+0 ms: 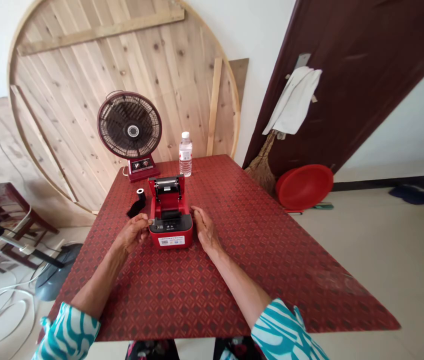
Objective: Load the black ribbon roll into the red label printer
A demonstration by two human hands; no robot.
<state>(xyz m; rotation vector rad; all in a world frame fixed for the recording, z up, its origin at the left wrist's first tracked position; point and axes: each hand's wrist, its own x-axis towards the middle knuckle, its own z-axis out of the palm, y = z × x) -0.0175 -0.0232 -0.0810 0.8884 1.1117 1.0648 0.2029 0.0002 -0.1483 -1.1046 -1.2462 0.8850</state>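
A red and black label printer (172, 240) sits on the table with its lid (167, 186) raised toward the back. Its inside shows red walls and a dark roller; a white label with print is stuck on the front. My left hand (133, 234) pinches the printer's front left corner, fingers curled together. On the other side, my right hand (206, 230) holds the printer's right wall, thumb and fingertips against it. Left of the printer lies a small dark roll (140, 194) with a white end, beside a black piece that I cannot make out clearly.
A dark red fan (133, 131) and a clear water bottle (185, 156) stand at the back of the patterned table (272, 270). A round wooden panel (167, 75) leans on the wall. Right of the table are a broom (262, 167) and a red basin (305, 187); cables (5, 310) lie left.
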